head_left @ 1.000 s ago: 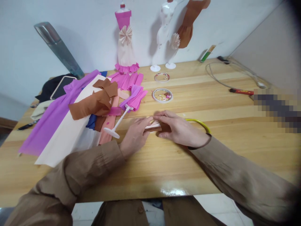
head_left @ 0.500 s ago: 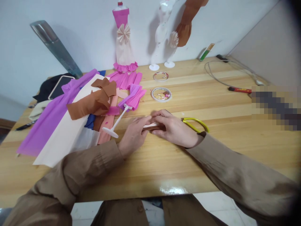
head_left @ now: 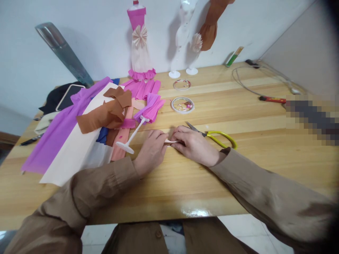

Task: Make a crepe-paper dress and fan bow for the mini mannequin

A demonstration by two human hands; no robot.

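Near the middle of the table, my left hand pinches one end of a narrow folded paper strip, cream with some brown showing. My right hand grips its other end, fingers curled around it. Most of the strip is hidden by the fingers. Just behind my right hand lie scissors with yellow handles, their blades pointing left. A white stand lies tipped over to the left of my left hand, with pink and purple crepe paper at its far end.
Crepe paper sheets in purple, cream and brown cover the left side. Two tape rings lie behind my hands. Mini dress forms, one in a pink and cream dress, stand by the wall. A red-handled tool lies right.
My hands have shifted slightly on the strip, and less of its brown layer shows between them. The scissors' blades have come into view behind my right hand.
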